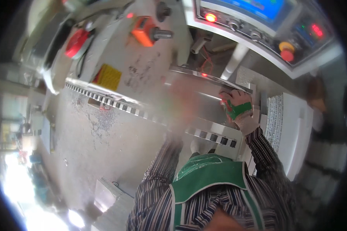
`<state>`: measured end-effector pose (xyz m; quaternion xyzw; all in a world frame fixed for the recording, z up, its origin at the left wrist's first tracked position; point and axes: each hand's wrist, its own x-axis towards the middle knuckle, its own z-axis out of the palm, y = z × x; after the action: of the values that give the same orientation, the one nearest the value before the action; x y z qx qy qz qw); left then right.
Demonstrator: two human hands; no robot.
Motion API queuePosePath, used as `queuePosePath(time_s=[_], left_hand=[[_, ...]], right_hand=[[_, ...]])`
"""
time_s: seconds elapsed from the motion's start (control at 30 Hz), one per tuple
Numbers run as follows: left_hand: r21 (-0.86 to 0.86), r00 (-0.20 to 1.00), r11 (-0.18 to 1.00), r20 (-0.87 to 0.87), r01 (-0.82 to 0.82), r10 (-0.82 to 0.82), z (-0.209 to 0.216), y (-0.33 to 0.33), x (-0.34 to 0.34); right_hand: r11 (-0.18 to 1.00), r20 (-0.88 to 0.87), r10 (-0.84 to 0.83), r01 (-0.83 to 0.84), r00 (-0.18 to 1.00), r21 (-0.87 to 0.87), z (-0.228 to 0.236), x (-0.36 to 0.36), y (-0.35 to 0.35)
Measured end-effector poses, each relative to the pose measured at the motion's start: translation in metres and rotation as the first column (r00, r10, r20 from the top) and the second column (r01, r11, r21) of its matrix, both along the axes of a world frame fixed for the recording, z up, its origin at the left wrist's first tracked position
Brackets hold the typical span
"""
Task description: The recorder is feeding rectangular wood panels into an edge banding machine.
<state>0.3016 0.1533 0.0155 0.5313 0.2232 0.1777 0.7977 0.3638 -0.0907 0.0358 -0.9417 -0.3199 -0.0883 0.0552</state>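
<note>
My left hand (183,98) is smeared by motion over the metal bed of a machine, so its fingers do not show clearly. To its right, my right hand (239,106) rests at the right end of a shiny metal plate (212,104). A green covering wraps its palm, and the fingers are curled in. Something small and red shows by its fingertips, too unclear to name. Along the machine's front edge runs a black-and-white checkered strip (123,107).
A control panel (235,25) with a blue screen, a lit red button (210,17) and a red-and-yellow stop button (287,51) overhangs the far right. An orange box (143,30) and a yellow label (108,77) are at the left. White stacked pieces (291,131) stand right.
</note>
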Motion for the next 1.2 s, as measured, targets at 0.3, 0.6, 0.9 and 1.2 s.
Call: queuePosePath(time_s=[0.3,0.6,0.9,1.2], left_hand=[[0.023,0.93,0.938,0.126,0.346,-0.346,-0.054,-0.049,-0.125],[0.126,0.926,0.919,0.003,0.374,-0.378,-0.026,-0.02,-0.183],[0.442,0.933,0.881,0.217,0.168,-0.287,-0.044,-0.034,-0.178],[0.135,0.848,0.838,-0.035,0.529,-0.529,-0.012,-0.065,-0.164]], right_hand=[[0.996,0.135,0.049,-0.058,0.99,0.061,-0.045,0.019,0.042],[0.886,-0.422,0.039,0.164,0.906,0.434,-0.064,0.04,0.086],[0.811,-0.161,0.29,-0.153,0.944,0.564,-0.034,0.026,0.123],[0.901,-0.004,-0.111,0.103,0.994,0.422,-0.018,-0.055,-0.045]])
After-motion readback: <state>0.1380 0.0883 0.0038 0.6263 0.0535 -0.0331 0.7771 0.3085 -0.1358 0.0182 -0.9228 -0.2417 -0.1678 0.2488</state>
